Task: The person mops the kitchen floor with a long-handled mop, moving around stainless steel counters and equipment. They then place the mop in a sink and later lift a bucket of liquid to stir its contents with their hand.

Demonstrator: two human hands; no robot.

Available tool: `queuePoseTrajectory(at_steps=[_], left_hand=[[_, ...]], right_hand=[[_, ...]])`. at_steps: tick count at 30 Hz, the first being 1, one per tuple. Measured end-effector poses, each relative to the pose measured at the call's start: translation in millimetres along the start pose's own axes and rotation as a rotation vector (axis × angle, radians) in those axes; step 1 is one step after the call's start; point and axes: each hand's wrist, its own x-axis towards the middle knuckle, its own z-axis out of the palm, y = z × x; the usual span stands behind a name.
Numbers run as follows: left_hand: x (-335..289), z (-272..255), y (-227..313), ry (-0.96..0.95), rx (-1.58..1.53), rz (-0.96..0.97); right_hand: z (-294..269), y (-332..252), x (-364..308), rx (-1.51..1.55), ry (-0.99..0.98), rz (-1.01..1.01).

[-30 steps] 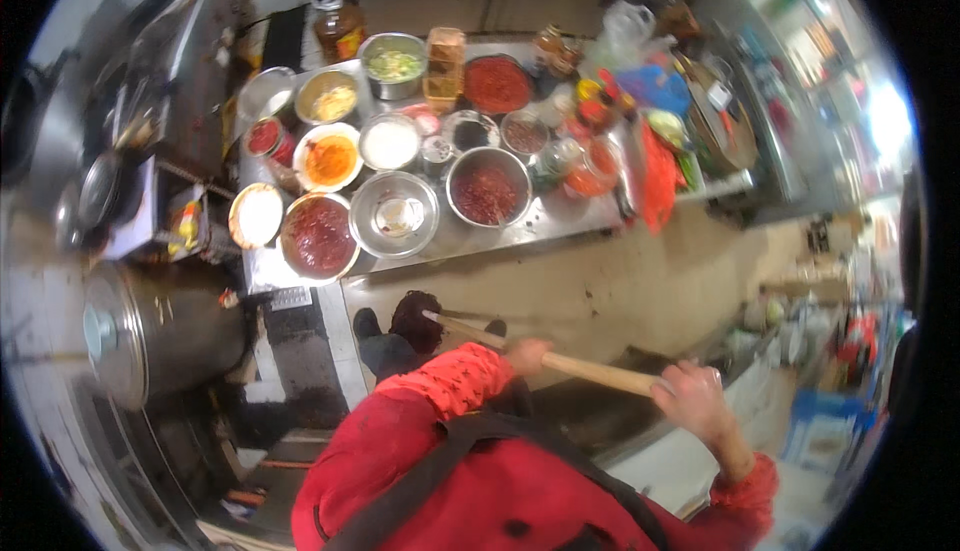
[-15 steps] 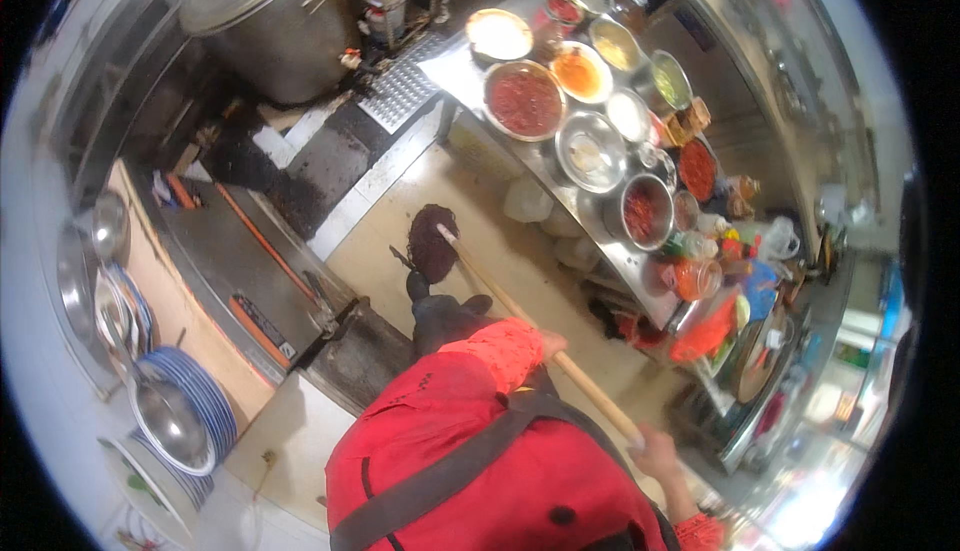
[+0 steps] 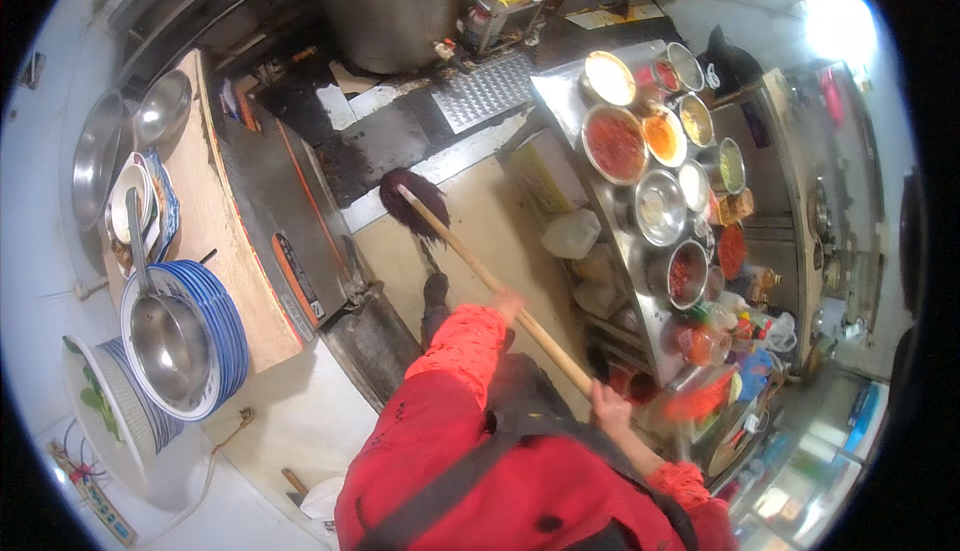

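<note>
I hold a mop by its long wooden handle, which slants across the floor in front of me. My left hand is wrapped round the middle of the handle. Nearer the handle's upper end, my right hand is closed on it. The dark, wet-looking mop head lies on the beige floor, against the pale tiled strip at its far edge. One dark shoe shows just this side of the mop head. Both sleeves are red.
A steel table with several bowls of sauces and seasonings stands at the right. At the left are a counter with stacked blue-rimmed plates and a steel ladle. A large steel pot and perforated metal plate lie beyond.
The mop head has moved away from me, up to the tiled strip at the floor's far edge. Both hands stay on the handle, and my view has turned.
</note>
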Motion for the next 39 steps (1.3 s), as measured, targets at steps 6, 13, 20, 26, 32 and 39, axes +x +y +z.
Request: queuePoseTrajectory(at_steps=[6, 13, 20, 26, 32, 39], left_hand=[[-18, -39, -54, 0.08, 0.157, -0.163], [-30, -57, 40, 0.573, -0.087, 0.212], [3, -97, -80, 0.665, -0.128, 0.143], [25, -161, -246, 0.688, 0.008, -0.141], [23, -205, -298, 0.696, 0.343, -0.384], [43, -103, -134, 0.413, 0.467, -0.236]], right_hand=[[7, -32, 92, 0.439, -0.254, 0.039], [-93, 19, 76, 0.812, -0.65, 0.305], [-111, -42, 215, 1.038, -0.784, 0.573], [-71, -115, 355, 1.36, -0.727, 0.516], [8, -167, 463, 2.095, -0.801, 0.548], [58, -39, 303, 2.148, -0.84, 0.549]])
